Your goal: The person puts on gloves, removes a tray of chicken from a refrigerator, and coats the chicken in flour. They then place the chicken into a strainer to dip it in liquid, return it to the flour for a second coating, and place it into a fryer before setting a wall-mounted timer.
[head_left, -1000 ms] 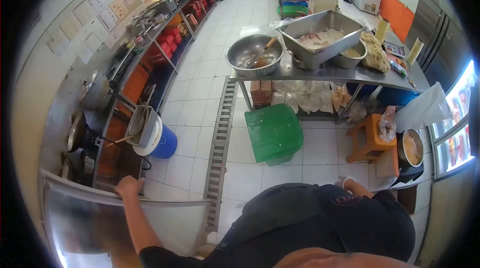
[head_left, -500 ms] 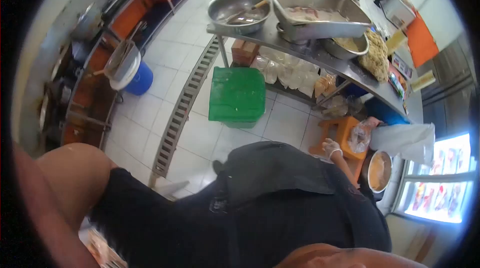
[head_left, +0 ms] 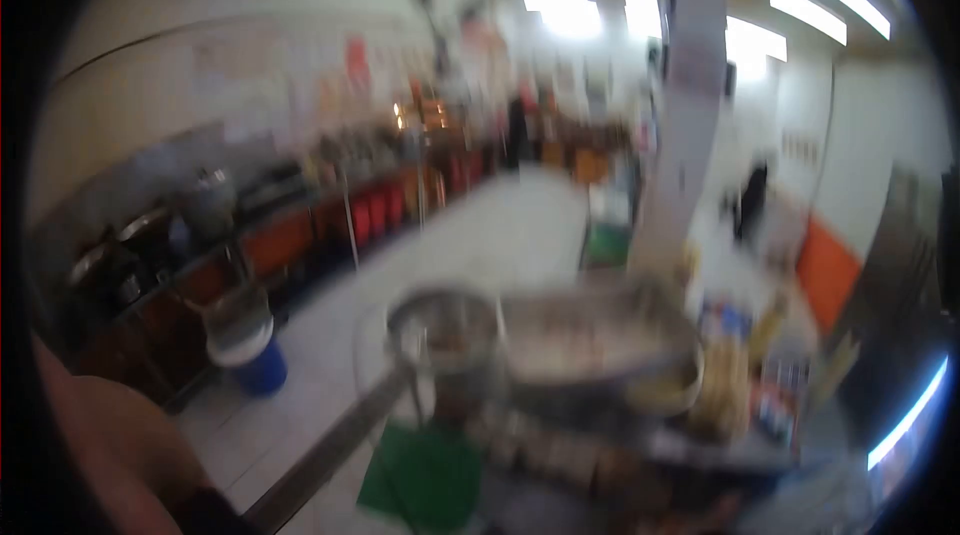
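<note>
Neither of my hands shows in the head view, which is smeared by motion. A bare limb of mine (head_left: 125, 445) fills the lower left edge; its hand is out of sight. Nearest in front of me are a round metal bowl (head_left: 445, 335), a large rectangular metal pan (head_left: 600, 370) with pale contents too blurred to name, and a smaller metal bowl (head_left: 665, 395) partly under the pan's right side. They stand on a metal table. A tan, lumpy mass (head_left: 722, 390) lies to their right. Below the table's left end is a green box (head_left: 420, 480).
A blue bucket (head_left: 258, 370) with a white rim stands on the tiled floor at left. Counters with pots (head_left: 140, 230) line the left wall. A white pillar (head_left: 690, 115) rises behind the table. A person in dark clothing (head_left: 750, 203) is at the far right.
My view has tilted up, bringing the far room and ceiling lights into sight. My gloved right hand, seen beside an orange stool before, has left the view.
</note>
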`<action>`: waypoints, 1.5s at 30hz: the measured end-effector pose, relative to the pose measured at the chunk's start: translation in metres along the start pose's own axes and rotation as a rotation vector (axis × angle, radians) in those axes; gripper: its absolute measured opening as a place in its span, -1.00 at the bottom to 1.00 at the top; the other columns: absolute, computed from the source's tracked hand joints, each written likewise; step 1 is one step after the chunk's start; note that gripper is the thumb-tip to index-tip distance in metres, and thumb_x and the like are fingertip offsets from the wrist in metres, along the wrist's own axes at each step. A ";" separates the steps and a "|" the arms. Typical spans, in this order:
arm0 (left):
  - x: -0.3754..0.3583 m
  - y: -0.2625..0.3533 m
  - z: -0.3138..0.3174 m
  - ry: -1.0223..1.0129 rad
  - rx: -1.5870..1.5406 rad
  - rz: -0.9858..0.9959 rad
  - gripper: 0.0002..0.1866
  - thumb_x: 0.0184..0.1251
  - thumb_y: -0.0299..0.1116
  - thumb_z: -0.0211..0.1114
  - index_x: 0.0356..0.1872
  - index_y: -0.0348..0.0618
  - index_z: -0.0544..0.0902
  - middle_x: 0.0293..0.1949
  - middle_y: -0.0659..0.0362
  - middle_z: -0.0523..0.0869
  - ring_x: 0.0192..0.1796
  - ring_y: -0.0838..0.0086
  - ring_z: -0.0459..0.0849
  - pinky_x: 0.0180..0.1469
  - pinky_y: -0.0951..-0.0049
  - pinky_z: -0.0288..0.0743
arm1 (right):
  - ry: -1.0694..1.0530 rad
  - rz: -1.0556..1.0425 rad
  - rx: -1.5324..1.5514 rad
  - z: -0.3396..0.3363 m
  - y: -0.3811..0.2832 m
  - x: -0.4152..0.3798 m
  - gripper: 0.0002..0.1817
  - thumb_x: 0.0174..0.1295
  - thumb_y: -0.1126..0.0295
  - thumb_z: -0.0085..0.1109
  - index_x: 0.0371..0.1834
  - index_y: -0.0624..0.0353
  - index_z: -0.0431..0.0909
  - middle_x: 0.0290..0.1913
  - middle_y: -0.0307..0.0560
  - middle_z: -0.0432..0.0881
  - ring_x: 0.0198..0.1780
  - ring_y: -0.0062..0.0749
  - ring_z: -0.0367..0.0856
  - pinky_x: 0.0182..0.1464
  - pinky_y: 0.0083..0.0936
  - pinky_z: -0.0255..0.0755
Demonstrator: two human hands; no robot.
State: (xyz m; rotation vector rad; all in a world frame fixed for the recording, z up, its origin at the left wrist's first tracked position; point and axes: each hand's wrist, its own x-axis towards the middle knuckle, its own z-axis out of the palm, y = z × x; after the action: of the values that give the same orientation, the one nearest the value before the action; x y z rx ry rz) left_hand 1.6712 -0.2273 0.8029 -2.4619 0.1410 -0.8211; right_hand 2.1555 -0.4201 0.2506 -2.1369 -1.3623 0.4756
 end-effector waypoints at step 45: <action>-0.087 -0.044 0.447 0.303 -1.304 -1.728 -0.22 0.04 -0.63 0.04 0.45 -0.18 0.28 0.37 0.00 0.37 0.49 0.31 0.24 0.53 0.35 -0.01 | -0.977 -0.563 -0.445 -0.096 -0.370 0.521 -0.33 0.31 0.03 0.18 0.33 0.32 0.41 0.16 0.36 0.58 0.23 0.16 0.52 0.30 -0.21 0.37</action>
State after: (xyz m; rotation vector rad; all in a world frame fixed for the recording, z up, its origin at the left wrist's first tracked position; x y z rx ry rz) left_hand 1.8585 0.0374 0.4794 -3.0165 -2.2717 -2.2192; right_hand 2.1664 0.1493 0.5558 -1.6970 -2.7076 1.1330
